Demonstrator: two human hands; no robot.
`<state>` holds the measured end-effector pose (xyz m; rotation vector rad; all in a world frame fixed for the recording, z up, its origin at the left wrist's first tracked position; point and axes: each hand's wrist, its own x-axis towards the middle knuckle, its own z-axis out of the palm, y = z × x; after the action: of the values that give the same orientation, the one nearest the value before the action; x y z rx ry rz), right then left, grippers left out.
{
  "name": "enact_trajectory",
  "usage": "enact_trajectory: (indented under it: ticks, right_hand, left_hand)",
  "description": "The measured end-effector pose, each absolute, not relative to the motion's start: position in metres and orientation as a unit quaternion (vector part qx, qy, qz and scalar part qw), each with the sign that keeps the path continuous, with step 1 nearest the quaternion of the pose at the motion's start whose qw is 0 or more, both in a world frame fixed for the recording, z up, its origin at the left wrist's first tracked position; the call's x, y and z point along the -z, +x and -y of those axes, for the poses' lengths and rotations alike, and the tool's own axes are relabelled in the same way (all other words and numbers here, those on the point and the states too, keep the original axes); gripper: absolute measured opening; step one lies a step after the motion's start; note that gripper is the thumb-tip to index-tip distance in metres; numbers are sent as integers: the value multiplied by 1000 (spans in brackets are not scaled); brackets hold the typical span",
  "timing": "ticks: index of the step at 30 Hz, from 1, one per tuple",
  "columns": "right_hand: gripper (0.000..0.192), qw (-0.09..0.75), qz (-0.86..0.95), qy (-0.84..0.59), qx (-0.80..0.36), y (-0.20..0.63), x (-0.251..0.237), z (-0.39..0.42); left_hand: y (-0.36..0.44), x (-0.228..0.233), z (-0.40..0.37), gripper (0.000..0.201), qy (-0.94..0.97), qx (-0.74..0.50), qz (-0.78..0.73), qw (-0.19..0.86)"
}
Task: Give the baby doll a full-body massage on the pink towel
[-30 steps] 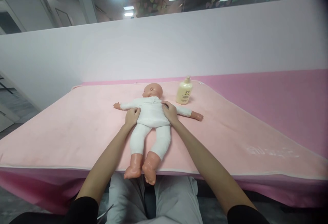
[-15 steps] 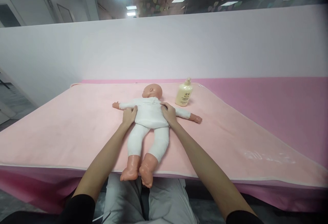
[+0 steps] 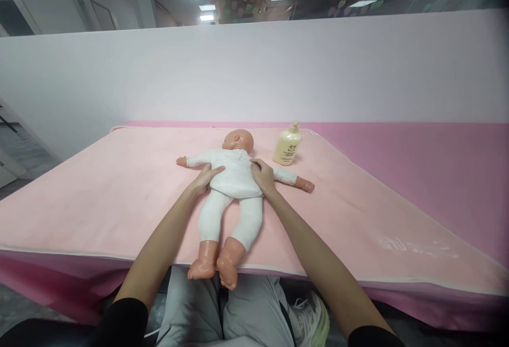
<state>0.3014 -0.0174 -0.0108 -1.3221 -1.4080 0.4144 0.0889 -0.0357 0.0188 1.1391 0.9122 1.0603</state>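
A baby doll (image 3: 236, 175) with a white cloth body and bare plastic head, hands and feet lies on its back. Its head is turned to the left, its arms are spread, and its feet point towards me over the near edge. My left hand (image 3: 205, 178) grips the left side of the torso, its thumb stretched across the white belly and its other fingers partly hidden. On the opposite side my right hand (image 3: 262, 176) is closed against the torso below the armpit, fingers curled. A pale yellow pump bottle (image 3: 287, 145) stands beyond my right hand.
Under the doll a light pink towel (image 3: 119, 193) covers much of the darker pink table cover (image 3: 445, 177). A white partition (image 3: 254, 71) rises behind the table. Below the near edge are my legs in grey trousers (image 3: 191, 304) and a light shoe (image 3: 312, 318).
My left thumb has moved right, from the torso's side onto the doll's belly. My right hand stays in place. A shoe now shows beside my legs, and the view has shifted slightly.
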Motion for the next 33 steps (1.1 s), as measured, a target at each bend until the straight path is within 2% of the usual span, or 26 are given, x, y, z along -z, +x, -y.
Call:
enact_trajectory:
  ticks: [6, 20, 28, 30, 33]
  right_hand:
    - [30, 550, 598, -557, -171, 302, 11, 17]
    - [32, 542, 603, -563, -163, 303, 12, 18]
    - [35, 467, 586, -661, -46, 303, -7, -3]
    - [40, 486, 554, -671, -79, 301, -16, -29]
    - [63, 519, 494, -663, -218, 296, -24, -74]
  left_hand:
    - [91, -19, 37, 56, 490, -488, -403, 599]
    - [95, -13, 40, 45, 522, -515, -389, 558]
    - [95, -6, 30, 56, 538, -515, -396, 537]
    - [96, -5, 28, 59, 523, -509, -406, 550]
    - [100, -8, 30, 61, 504, -505, -407, 571]
